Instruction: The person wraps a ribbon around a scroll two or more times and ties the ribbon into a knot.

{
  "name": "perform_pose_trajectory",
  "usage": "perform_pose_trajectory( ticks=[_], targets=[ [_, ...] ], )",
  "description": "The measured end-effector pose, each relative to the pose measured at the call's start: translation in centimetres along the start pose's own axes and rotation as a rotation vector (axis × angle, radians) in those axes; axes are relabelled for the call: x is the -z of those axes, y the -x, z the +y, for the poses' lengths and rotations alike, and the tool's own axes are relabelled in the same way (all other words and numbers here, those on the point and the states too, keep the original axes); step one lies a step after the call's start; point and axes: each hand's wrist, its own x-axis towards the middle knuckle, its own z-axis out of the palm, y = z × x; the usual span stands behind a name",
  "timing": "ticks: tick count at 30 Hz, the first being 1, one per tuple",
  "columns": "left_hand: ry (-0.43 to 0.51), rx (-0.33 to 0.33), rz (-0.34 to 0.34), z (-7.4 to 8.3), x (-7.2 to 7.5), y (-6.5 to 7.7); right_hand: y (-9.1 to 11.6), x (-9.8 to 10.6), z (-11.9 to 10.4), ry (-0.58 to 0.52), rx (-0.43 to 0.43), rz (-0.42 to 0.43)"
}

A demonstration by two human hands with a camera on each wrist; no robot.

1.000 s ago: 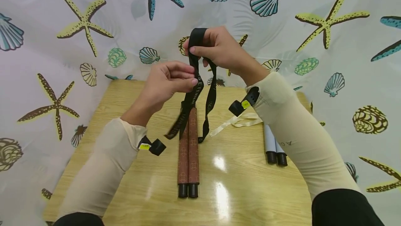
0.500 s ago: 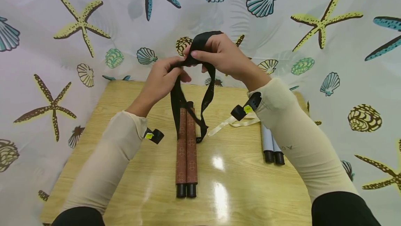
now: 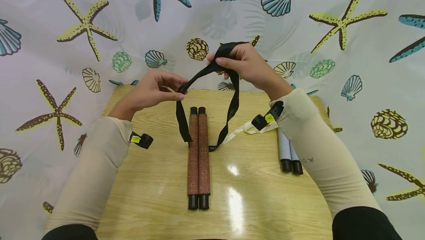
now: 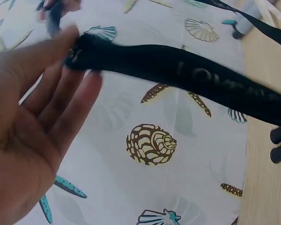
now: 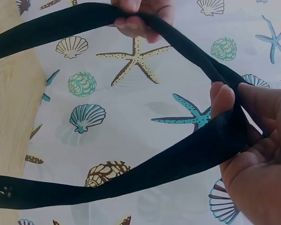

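Note:
A black ribbon with pale lettering point(image 3: 234, 103) loops up from the middle of a rolled scroll point(image 3: 204, 158). The scroll lies on the table as two brown patterned rolls with black end knobs, side by side. Between thumb and fingertips, my left hand point(image 3: 151, 89) pinches the ribbon to the upper left of the rolls. Higher and to the right, my right hand point(image 3: 249, 64) grips another stretch, with a fold over its fingers. In the right wrist view the ribbon point(image 5: 178, 164) runs taut between both hands. Whether it passes under the rolls is hidden.
Right of the scroll lies a second pair of rolls, pale blue with black ends point(image 3: 284, 147), partly covered by my right forearm. A cream ribbon point(image 3: 237, 132) trails from it. The wooden table point(image 3: 156, 195) meets a shell-and-starfish patterned sheet point(image 3: 212, 18) behind.
My left hand came up to the right hand, then drew down and left with the black ribbon pinched. My right hand has shifted slightly right and down. The ribbon now spreads into a wider loop.

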Motion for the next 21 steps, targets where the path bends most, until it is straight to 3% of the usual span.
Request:
perform_pose_trajectory(
  ticks=[4, 8, 14, 21],
  targets=[
    [-0.128, -0.016, 0.057, 0.1, -0.8, -0.4, 0.1, -0.1, -0.1, -0.021, -0.013, -0.008],
    [-0.167, -0.031, 0.096, 0.1, -1.4, -0.7, 0.2, -0.2, -0.2, -0.025, -0.006, -0.007],
    [-0.183, -0.028, 0.202, -0.4, -1.3, -0.4, 0.4, 0.0, -0.1, -0.03, -0.007, 0.003],
    [-0.163, -0.035, 0.227, -0.5, -1.5, -0.7, 0.5, -0.3, -0.4, -0.031, 0.006, 0.003]
  ],
)
